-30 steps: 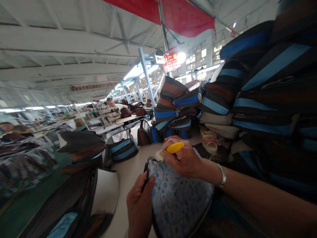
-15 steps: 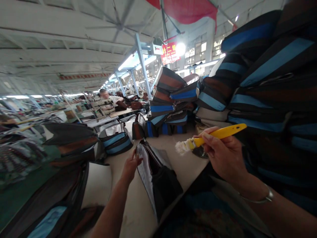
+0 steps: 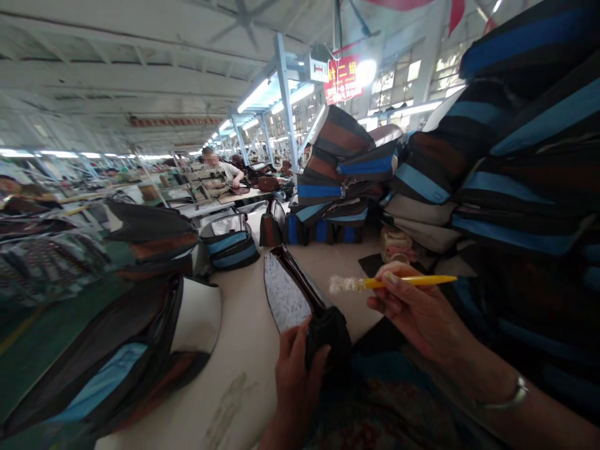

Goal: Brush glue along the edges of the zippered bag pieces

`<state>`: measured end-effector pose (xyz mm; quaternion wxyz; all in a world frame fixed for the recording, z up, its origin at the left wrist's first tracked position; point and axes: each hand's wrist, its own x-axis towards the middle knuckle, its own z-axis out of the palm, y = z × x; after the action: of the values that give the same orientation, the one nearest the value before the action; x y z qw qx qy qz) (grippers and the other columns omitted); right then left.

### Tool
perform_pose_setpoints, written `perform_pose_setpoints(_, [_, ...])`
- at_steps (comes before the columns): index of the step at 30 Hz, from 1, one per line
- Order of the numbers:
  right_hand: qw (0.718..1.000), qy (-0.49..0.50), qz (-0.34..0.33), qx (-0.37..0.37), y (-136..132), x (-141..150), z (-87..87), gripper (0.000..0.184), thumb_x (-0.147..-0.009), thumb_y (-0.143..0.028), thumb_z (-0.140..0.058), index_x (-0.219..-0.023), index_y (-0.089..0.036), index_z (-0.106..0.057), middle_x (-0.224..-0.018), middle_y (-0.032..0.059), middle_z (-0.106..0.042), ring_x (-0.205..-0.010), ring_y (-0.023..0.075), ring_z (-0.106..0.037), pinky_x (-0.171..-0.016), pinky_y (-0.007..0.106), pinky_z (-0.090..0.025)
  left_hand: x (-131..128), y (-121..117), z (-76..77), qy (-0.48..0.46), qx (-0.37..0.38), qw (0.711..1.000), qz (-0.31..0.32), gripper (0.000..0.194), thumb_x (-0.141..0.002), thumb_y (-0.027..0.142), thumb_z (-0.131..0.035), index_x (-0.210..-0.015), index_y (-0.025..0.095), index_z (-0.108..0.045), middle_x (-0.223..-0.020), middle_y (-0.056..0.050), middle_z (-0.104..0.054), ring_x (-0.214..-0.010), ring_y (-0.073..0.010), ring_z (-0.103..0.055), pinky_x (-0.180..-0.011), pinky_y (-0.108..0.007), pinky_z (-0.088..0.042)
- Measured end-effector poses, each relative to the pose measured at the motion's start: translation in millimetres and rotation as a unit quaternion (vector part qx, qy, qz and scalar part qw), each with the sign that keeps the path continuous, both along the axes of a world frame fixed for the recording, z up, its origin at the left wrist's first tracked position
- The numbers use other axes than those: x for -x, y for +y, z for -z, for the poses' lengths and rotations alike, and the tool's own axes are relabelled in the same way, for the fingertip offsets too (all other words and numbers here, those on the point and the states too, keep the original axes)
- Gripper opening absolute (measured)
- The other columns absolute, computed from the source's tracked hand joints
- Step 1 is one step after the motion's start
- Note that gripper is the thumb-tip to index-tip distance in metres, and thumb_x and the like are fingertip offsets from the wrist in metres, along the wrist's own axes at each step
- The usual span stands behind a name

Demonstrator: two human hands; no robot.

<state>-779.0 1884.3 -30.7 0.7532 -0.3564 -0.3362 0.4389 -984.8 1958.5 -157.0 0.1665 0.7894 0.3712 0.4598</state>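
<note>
My right hand [image 3: 417, 306] pinches a brush [image 3: 407, 281] by its yellow handle, its pale, clumped bristles pointing left above the table. Below and left of the bristles stands a dark bag [image 3: 330, 331] with a whitish, patchy lining panel [image 3: 285, 290] facing up and a narrow gap along its top. My left hand [image 3: 300, 362] grips the bag's near end, fingers on the lining edge and thumb on the dark side. The bristles are apart from the bag. Part of the bag's near end is hidden by my left hand.
Stacked bags with blue and brown stripes [image 3: 525, 187] rise at the right, and more [image 3: 328, 187] stand at the back. Another striped bag [image 3: 140, 350] lies at the left on the pale table [image 3: 239, 350]. A co-worker [image 3: 225, 169] sits farther off.
My left hand has moved from the bag's far left edge to its near end and closed there. The brush has turned edge-on and sits more level. The camera view has shifted.
</note>
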Motion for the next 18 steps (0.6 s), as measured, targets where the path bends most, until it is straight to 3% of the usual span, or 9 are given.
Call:
perform_pose_setpoints(5, [0.989,-0.115,0.092,-0.03,3.1,4.3,-18.0,0.021,-0.081,-0.033,-0.079,-0.081,-0.019,-0.062,-0.065,-0.0039,-0.057,-0.052,0.0059,-0.048,-0.054,0.016,-0.045,-20.3,10.2,-34.7,-0.057,0.079,0.992,0.081,0.025,-0.093,0.035,-0.054,-0.108,0.019,-0.066,-0.09,-0.003,-0.061,-0.083,-0.0152,-0.061,-0.076,-0.025,-0.053])
perform_pose_setpoints(9, [0.957,-0.258,0.124,-0.052,14.5,10.6,-25.4,0.018,-0.085,-0.033,-0.072,-0.086,-0.02,-0.06,-0.061,-0.0054,-0.055,-0.047,0.0072,-0.044,-0.045,0.018,-0.037,-23.6,11.2,-48.4,-0.078,0.106,0.987,0.092,0.019,-0.092,0.034,-0.056,-0.097,0.02,-0.068,-0.089,-0.002,-0.063,-0.087,-0.0154,-0.061,-0.08,-0.025,-0.05])
perform_pose_setpoints(12, [0.906,-0.402,0.114,-0.06,28.4,16.9,-23.0,0.012,-0.085,-0.027,-0.067,-0.081,-0.02,-0.059,-0.063,-0.0045,-0.054,-0.053,0.0096,-0.048,-0.049,0.021,-0.039,-24.1,11.6,-48.4,-0.083,0.112,0.987,0.076,0.019,-0.09,0.035,-0.058,-0.09,0.019,-0.068,-0.094,-0.004,-0.066,-0.097,-0.019,-0.061,-0.087,-0.028,-0.049])
perform_pose_setpoints(14, [0.852,-0.505,0.116,-0.071,34.9,16.9,-22.8,0.01,-0.084,-0.023,-0.063,-0.077,-0.019,-0.058,-0.064,-0.0035,-0.054,-0.055,0.0103,-0.049,-0.051,0.023,-0.037,-23.4,11.6,-47.4,-0.083,0.123,0.987,0.06,0.021,-0.089,0.036,-0.058,-0.095,0.019,-0.069,-0.1,-0.005,-0.067,-0.104,-0.0212,-0.06,-0.09,-0.03,-0.048])
perform_pose_setpoints(16, [0.798,-0.574,0.151,-0.103,36.7,13.3,-26.3,0.012,-0.084,-0.021,-0.06,-0.073,-0.019,-0.056,-0.065,-0.0024,-0.055,-0.057,0.011,-0.05,-0.055,0.025,-0.039,-22.2,10.7,-47.8,-0.078,0.143,0.985,0.065,0.024,-0.09,0.037,-0.057,-0.102,0.021,-0.07,-0.099,-0.004,-0.067,-0.101,-0.0208,-0.06,-0.088,-0.03,-0.048])
perform_pose_setpoints(18, [0.775,-0.588,0.196,-0.124,34.2,9.5,-32.1,0.014,-0.085,-0.02,-0.06,-0.072,-0.02,-0.055,-0.066,-0.0017,-0.055,-0.059,0.0118,-0.051,-0.058,0.026,-0.04,-21.1,9.0,-49.9,-0.076,0.157,0.982,0.078,0.026,-0.091,0.039,-0.055,-0.103,0.021,-0.07,-0.093,-0.003,-0.066,-0.093,-0.0194,-0.061,-0.086,-0.03,-0.048])
